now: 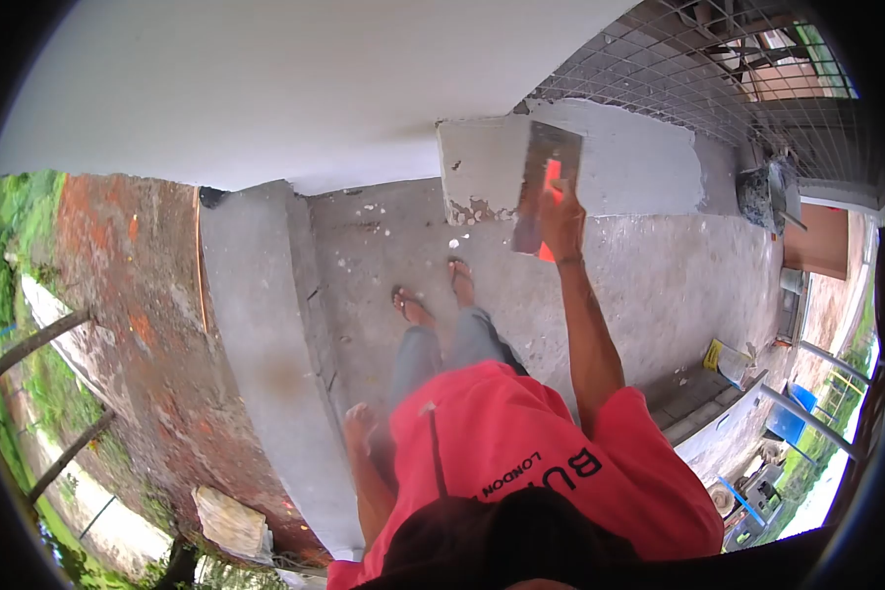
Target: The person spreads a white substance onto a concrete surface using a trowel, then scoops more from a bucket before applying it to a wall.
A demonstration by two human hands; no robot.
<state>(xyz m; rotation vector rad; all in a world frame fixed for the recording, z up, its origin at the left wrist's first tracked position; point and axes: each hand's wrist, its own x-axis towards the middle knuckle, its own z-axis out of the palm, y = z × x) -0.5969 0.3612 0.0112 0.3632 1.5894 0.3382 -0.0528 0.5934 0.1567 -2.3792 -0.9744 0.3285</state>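
Note:
My right hand (pixel 560 224) is closed around the red handle (pixel 553 177) of a wide plastering trowel (pixel 557 144). The trowel's flat metal blade overlaps the low wall's pale, putty-coated face (pixel 629 162). Bare, flaking patches (pixel 480 210) show along that coat's lower left edge. Down by my left leg, my left hand (pixel 360 425) has its fingers curled together, with whitish marks on them. Whatever it might hold is hidden.
My sandalled feet (pixel 428 300) stand on a grey concrete floor (pixel 659 295) spotted with white drips. A smooth white wall (pixel 265 88) rises ahead. Wire mesh (pixel 659 59) lies beyond the low wall, a bucket-like container (pixel 765 197) to the right. A ledge (pixel 265 344) drops to brick-red ground at left.

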